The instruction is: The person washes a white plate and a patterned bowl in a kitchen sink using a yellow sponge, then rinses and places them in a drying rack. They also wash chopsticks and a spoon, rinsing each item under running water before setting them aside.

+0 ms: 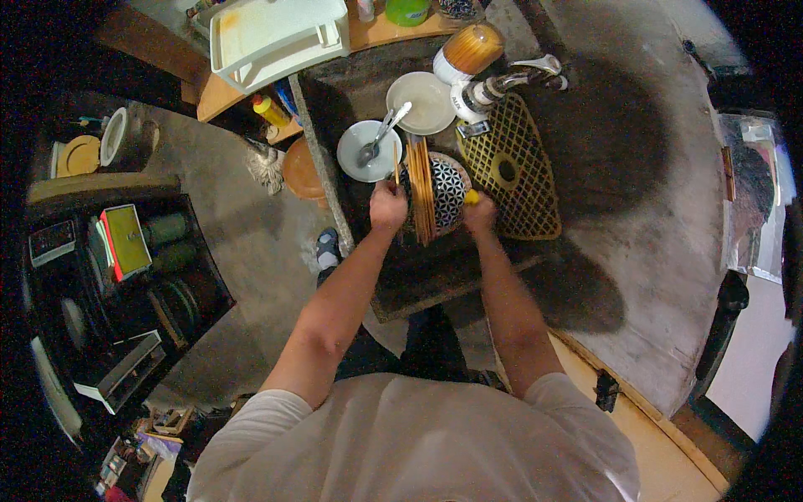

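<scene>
My left hand is closed on a thin wooden chopstick that stands up from the fist. In my right hand is a small yellow object, perhaps a sponge. Between the hands, a bundle of wooden chopsticks lies across a bowl or plate with a black-and-white star pattern. Beyond my left hand is a white bowl with metal spoons in it. A second pale bowl sits behind the chopsticks. The lower fingers of both hands are hidden.
A yellow lattice mat lies right of my right hand, inside a dark basin with a stone rim. Behind it are a faucet with a white head and an orange-and-white container. A white plastic rack stands on the wooden shelf.
</scene>
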The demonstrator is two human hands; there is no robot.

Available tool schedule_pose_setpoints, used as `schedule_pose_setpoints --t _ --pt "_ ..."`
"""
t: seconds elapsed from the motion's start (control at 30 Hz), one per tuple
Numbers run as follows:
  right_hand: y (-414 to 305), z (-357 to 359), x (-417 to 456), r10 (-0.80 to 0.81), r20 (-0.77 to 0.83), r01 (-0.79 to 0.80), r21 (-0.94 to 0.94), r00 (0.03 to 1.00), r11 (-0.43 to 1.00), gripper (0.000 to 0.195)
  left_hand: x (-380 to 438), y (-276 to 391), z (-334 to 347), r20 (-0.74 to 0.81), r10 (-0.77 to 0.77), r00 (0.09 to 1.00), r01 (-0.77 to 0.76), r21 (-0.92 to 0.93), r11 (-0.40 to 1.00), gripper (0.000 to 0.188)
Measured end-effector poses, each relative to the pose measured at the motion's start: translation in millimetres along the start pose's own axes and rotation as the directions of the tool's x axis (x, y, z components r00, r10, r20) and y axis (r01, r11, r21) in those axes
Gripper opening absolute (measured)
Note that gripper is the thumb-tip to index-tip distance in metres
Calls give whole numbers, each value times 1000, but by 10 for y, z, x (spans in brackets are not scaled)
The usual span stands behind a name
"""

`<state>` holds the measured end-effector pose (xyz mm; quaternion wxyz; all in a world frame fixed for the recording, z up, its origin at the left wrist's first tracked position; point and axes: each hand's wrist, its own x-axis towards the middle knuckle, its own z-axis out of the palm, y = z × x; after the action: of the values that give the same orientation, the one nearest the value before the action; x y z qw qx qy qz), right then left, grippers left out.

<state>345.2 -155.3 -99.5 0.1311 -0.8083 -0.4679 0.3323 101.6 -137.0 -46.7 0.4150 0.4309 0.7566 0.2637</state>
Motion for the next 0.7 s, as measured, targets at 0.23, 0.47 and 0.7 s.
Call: schedule_pose_setpoints --t 0.23,0.47,0.7 --pt "-296 -318 352 -61 -32 58 -100 998 993 46 84 290 19 34 -35 999 36 -44 998 30" --pt "-407 -272 562 -195 -130 163 -226 972 960 40 193 -31 208 119 34 992 -13 -176 984 34" --pt "213 -155 693 -368 -231 395 85 901 915 41 113 158 116 115 6 993 10 -137 991 30"
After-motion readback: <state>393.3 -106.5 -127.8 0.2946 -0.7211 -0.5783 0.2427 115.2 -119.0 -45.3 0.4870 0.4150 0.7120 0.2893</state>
